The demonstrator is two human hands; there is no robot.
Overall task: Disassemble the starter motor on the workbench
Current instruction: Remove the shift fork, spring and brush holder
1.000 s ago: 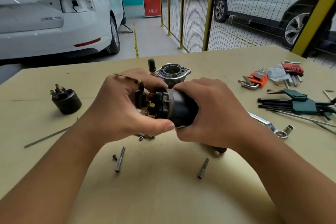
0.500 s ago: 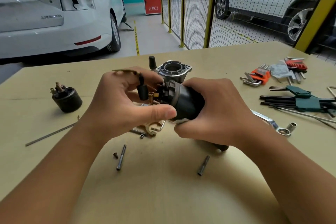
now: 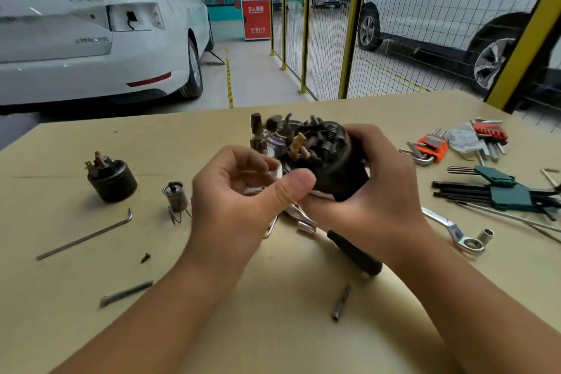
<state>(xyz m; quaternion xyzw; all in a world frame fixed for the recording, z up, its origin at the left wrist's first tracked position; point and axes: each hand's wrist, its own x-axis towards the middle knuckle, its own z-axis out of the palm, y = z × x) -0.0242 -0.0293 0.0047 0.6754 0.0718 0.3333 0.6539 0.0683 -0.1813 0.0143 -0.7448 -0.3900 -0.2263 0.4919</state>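
black cylindrical starter motor housing [image 3: 337, 167] now tilted brush-end up | right hand [image 3: 376, 191] grips it at 3 o'clock | left hand [image 3: 243, 191] released, fingers loosely curled, at 9 o'clock

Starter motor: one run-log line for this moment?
right hand grips motor housing | brush end exposed, tilted up | left hand beside it, fingers curled | solenoid on workbench

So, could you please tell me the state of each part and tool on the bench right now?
Motor housing: lifted off the bench, brush end exposed.
Right hand: grips the motor housing.
Left hand: fingers curled beside the housing, thumb against it.
Solenoid: removed, standing upright on the workbench.
Long hex key: lying flat.
Ring spanner: lying flat, unused.
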